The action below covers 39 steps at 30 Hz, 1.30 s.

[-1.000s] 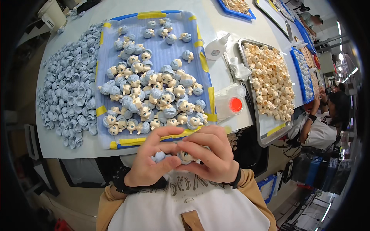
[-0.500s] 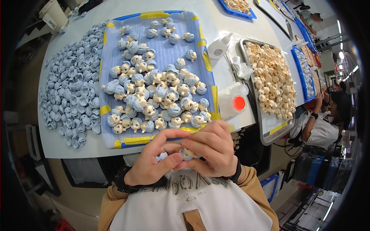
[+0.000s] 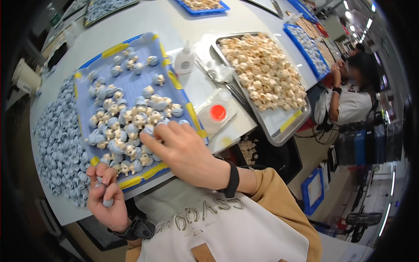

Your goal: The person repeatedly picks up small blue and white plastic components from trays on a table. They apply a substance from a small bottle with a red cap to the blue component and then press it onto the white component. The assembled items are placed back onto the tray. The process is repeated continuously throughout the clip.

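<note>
A seated worker's right hand (image 3: 185, 150) reaches forward over the near half of a shallow blue plastic tray with yellow tape patches on its rim (image 3: 131, 83), fingers spread loosely and extended, their tips resting among the small grey-blue and cream moulded parts (image 3: 131, 124) heaped there. Whether those fingertips have closed on any 1 part cannot be told; the hand hides the pieces beneath it. The left hand (image 3: 107, 196) stays low at the table's near edge, curled around 1 small grey-blue rounded piece (image 3: 108, 202) pinched between thumb and fingers. The loose parts lie straight ahead of and to the left of the right fingertips, with no clear long axis, so the right hand is plainly the nearer one to the pile. A bed of grey-blue caps (image 3: 56, 144) covers the white table (image 3: 174, 22) left of the tray. To the right sit a clear container with a red lid (image 3: 217, 113), a white squeeze bottle (image 3: 185, 59) and a metal tray of cream-coloured pieces (image 3: 262, 74). Another person (image 3: 349, 96) works at the bench's far right.
</note>
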Motion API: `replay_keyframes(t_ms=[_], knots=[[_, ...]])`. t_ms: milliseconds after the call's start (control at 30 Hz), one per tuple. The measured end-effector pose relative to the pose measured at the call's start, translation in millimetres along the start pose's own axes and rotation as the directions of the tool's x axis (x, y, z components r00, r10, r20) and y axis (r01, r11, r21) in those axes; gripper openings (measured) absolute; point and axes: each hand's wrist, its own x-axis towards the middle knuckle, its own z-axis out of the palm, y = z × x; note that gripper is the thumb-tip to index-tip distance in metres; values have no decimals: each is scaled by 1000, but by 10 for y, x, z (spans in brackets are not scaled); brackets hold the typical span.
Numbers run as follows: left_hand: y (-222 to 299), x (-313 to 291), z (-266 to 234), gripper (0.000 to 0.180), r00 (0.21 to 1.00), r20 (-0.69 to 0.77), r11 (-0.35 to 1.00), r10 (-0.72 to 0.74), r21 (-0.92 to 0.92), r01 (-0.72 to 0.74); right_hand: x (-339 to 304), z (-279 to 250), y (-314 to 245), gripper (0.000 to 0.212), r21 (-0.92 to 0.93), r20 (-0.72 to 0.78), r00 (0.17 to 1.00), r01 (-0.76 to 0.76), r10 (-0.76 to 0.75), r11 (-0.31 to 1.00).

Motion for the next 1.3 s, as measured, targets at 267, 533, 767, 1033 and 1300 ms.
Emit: replay_keyframes(t_ms=[267, 533, 767, 1033, 1300], knots=[[-54, -70, -174, 41, 904, 335, 752, -264, 658, -25, -536, -894, 359, 15, -109, -387, 921, -91, 42, 990], [-215, -25, -47, 49, 951, 152, 604, -268, 796, 42, -1440, -1483, 1711, 30, -102, -114, 722, -692, 682, 715], [-188, -67, 34, 36, 899, 10, 482, -437, 847, 224, -1472, -1416, 1806, 25, -225, -84, 731, -676, 678, 701], [-323, -35, -34, 36, 887, 96, 454, -451, 881, 135, -1091, -1386, 864, 20, -99, -248, 836, -524, 489, 846], [-478, -57, -18, 36, 787, 85, 362, -612, 914, 182, -422, -535, 93, 33, 671, -19, 992, 106, -126, 733]])
